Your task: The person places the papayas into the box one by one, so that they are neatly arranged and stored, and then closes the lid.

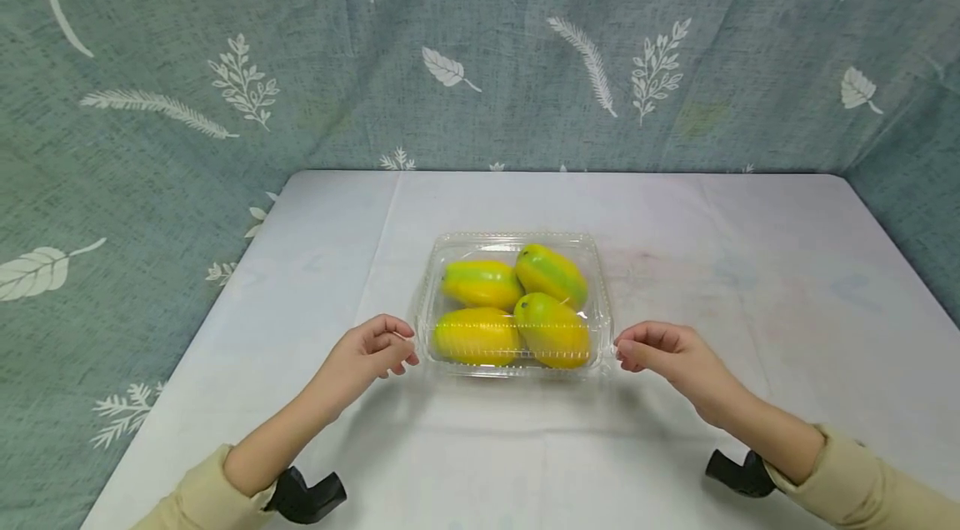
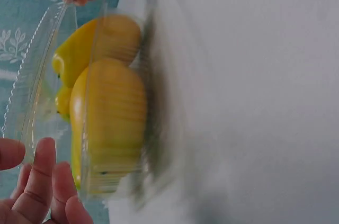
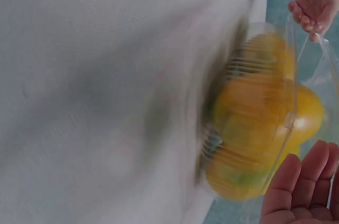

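A clear plastic clamshell container holds several yellow-green mangoes on the table. Its clear lid stands tilted a little off the base rim in the left wrist view. At the container's front left corner, my left hand pinches the lid edge between thumb and fingers. Across from it, my right hand pinches the lid at the front right corner. Its fingers show beside the container in the right wrist view, with the thumb out of frame there.
A white cloth covers the table. Behind and to the left hangs a grey-green curtain with white leaf prints. A black wrist mount sits at the left sleeve, and another black mount at the right sleeve.
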{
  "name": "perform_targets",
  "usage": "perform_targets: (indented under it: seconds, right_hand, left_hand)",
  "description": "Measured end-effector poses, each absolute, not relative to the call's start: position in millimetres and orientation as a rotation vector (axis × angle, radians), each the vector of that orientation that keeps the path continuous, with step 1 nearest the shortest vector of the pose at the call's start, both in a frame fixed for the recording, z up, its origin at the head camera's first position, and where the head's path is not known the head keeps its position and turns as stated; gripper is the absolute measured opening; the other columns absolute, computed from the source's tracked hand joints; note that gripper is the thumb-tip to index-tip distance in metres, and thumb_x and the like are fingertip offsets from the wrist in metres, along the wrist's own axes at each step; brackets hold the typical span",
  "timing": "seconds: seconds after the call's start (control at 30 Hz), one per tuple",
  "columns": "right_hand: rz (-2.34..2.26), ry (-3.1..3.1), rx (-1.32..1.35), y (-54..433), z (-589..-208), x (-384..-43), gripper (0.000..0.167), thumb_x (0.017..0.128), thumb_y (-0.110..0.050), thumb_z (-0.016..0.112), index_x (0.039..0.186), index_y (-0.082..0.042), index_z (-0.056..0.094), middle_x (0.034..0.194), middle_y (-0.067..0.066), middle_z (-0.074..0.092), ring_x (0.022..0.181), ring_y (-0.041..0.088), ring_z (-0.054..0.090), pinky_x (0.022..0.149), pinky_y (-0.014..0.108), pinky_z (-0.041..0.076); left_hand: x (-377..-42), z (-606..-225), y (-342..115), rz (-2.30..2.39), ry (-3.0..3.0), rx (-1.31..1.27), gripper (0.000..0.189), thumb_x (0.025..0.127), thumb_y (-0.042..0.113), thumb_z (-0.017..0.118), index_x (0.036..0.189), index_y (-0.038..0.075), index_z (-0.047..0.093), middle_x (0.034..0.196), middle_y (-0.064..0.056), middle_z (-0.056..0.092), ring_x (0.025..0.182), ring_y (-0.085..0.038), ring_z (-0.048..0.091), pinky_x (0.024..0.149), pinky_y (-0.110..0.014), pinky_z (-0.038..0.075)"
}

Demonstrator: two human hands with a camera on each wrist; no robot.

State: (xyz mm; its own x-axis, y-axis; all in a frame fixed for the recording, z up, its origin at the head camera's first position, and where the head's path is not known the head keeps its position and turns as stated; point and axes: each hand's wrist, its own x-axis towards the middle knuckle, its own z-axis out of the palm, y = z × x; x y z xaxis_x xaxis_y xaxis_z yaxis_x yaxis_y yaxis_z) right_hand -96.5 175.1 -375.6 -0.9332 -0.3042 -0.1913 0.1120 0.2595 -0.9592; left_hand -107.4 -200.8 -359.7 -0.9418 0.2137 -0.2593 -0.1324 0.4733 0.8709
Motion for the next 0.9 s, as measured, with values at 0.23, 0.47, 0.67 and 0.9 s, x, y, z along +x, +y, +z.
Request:
perform_targets:
  seconds: [0.23, 0.47, 0.67, 0.9]
  right_hand:
    - [-1.715, 2.18, -0.106, 170, -384, -96, 0.026, 0.085, -0.02, 0.064, 0.093, 0.005, 0.059, 0.081, 0.004, 0.064, 0.079, 0.023, 0.059, 0.078, 0.035, 0.048]
    - [-1.745, 2.131, -0.045, 167, -390, -96, 0.017, 0.083, -0.015, 0.066, 0.083, -0.003, 0.053, 0.073, 0.002, 0.058, 0.069, 0.018, 0.059, 0.071, 0.031, 0.051]
    - [-1.698, 2.087, 0.061, 163, -392, -99, 0.024, 0.086, -0.015, 0.06, 0.089, -0.003, 0.039, 0.069, 0.002, 0.053, 0.064, 0.016, 0.055, 0.065, 0.029, 0.05]
    - [-1.636, 2.051, 0.1, 158, -398, -102, 0.04, 0.086, -0.018, 0.053, 0.116, 0.002, 0.036, 0.073, 0.005, 0.056, 0.065, 0.017, 0.055, 0.065, 0.028, 0.051]
  left_hand:
    - [-109, -373, -198, 1.528, 2.302, -0.012, 0.016, 0.088, 0.011, 0.056, 0.093, 0.001, 0.044, 0.072, -0.006, 0.065, 0.065, -0.022, 0.057, 0.06, -0.026, 0.045]
    - [-112, -379, -197, 1.546, 2.26, -0.056, 0.022, 0.086, 0.011, 0.059, 0.085, 0.004, 0.038, 0.057, -0.001, 0.054, 0.052, -0.014, 0.046, 0.049, -0.024, 0.037]
    - [-110, -382, -196, 1.515, 2.263, -0.118, 0.027, 0.086, 0.013, 0.059, 0.085, 0.005, 0.034, 0.053, 0.0, 0.042, 0.049, -0.013, 0.037, 0.048, -0.025, 0.031]
    - [-110, -386, -196, 1.415, 2.301, -0.101, 0.025, 0.089, 0.022, 0.056, 0.094, 0.002, 0.043, 0.063, -0.001, 0.055, 0.052, -0.014, 0.048, 0.051, -0.025, 0.038]
